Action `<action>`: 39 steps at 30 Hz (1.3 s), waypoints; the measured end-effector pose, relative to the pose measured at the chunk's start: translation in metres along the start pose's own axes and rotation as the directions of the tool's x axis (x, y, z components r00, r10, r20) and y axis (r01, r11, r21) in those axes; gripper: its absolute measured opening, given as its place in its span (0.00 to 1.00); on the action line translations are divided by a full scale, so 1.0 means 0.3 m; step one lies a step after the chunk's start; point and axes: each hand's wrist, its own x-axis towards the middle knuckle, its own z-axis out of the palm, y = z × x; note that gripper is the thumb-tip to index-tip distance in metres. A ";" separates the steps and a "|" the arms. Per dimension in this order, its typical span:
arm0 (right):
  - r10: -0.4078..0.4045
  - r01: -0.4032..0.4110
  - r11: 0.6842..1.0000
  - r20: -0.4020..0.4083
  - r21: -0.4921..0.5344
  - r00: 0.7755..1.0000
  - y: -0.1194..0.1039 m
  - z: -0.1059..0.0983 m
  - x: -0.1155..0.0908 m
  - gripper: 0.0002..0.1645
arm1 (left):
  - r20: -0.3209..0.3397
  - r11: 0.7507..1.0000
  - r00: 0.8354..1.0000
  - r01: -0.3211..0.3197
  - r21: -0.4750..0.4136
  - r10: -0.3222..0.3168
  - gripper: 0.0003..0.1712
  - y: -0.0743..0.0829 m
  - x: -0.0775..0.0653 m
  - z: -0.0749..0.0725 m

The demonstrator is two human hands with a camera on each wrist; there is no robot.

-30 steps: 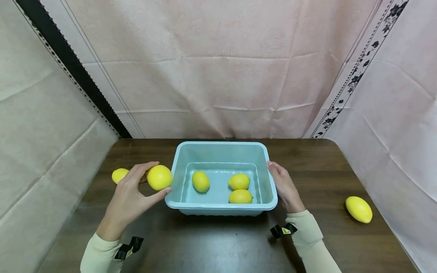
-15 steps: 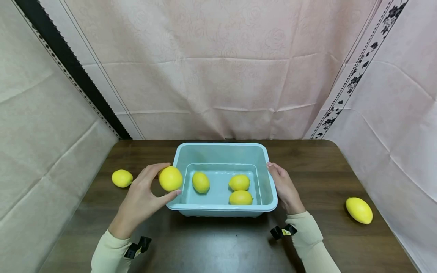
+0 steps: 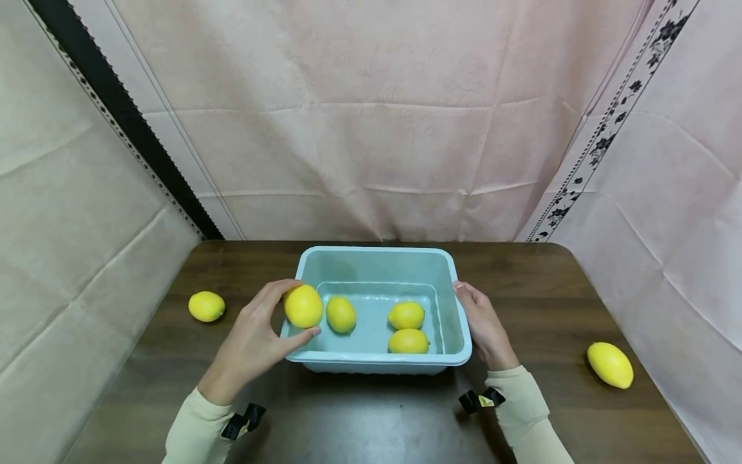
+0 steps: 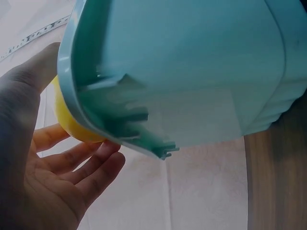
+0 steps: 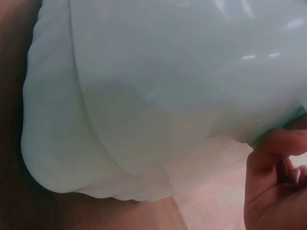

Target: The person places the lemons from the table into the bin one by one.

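Note:
In the head view my left hand (image 3: 255,341) holds a lemon (image 3: 304,307) between thumb and fingers, above the left rim of a light blue plastic basin (image 3: 379,366). The left wrist view shows this lemon (image 4: 72,117) partly hidden behind the basin's rim (image 4: 67,72). My right hand (image 3: 485,322) grips the basin's right rim; in the right wrist view its curled fingers (image 5: 278,143) are at the edge. Inside the basin, one lemon (image 3: 341,314) lies left of the middle. Two others, a rear lemon (image 3: 406,315) and a front lemon (image 3: 408,341), lie close together on the right.
The basin stands on a dark brown wooden table (image 3: 371,425). A lemon (image 3: 206,306) lies on the table at the left, and another lemon (image 3: 610,365) lies near the right edge. Pale cloth (image 3: 371,142) hangs behind the table and along both sides.
My left hand has carried its lemon rightward, from beside the basin to over its left rim. The lemon at the table's left has come fully into sight. My right hand stays on the rim.

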 end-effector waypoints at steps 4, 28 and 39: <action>-0.006 0.006 1.000 0.004 0.001 1.000 0.005 0.001 -0.001 0.39 | 0.011 1.000 1.000 -0.009 -0.002 0.009 0.48 0.006 0.004 0.012; -0.015 0.015 1.000 0.001 0.007 1.000 0.007 0.000 0.001 0.37 | 0.050 0.999 0.998 -0.034 0.036 0.032 0.47 0.025 0.033 0.058; -0.028 0.028 1.000 0.002 -0.001 1.000 0.010 0.001 -0.003 0.38 | 0.059 0.997 0.998 -0.038 0.071 0.034 0.47 0.032 0.034 0.070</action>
